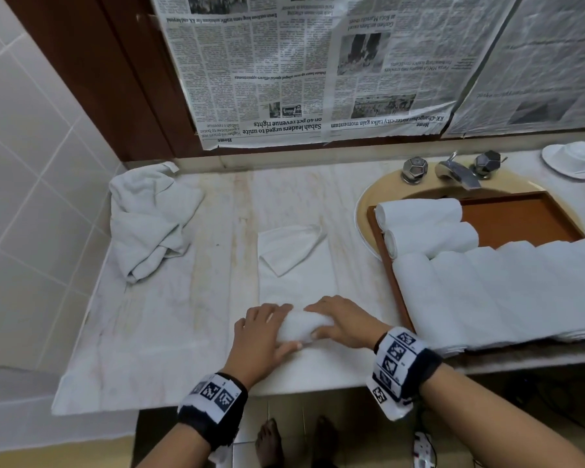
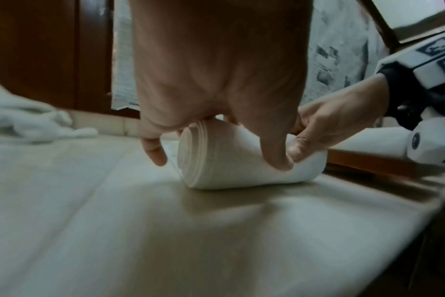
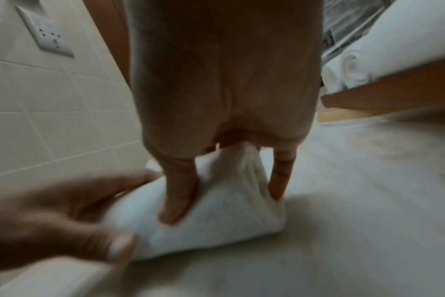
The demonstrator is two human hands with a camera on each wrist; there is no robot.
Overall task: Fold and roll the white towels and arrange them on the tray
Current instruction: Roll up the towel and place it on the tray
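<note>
A white towel lies lengthwise on the counter, its near end wound into a roll (image 1: 299, 327) (image 2: 229, 166) (image 3: 216, 231). My left hand (image 1: 264, 332) (image 2: 216, 112) curls over the roll's left end, thumb on the near side. My right hand (image 1: 341, 322) (image 3: 224, 160) grips the right end, thumb and fingers pressed into the cloth. The flat unrolled part (image 1: 291, 261) stretches away from me with one far corner folded over. The brown tray (image 1: 520, 217) sits over the sink at the right and holds several rolled white towels (image 1: 480, 288) in two rows.
A crumpled heap of white towels (image 1: 149, 217) lies at the counter's back left. Faucet and taps (image 1: 456, 170) stand behind the tray, with a white dish (image 1: 571, 158) at the far right. Newspaper (image 1: 318, 62) covers the wall behind. The counter's front edge is just below my wrists.
</note>
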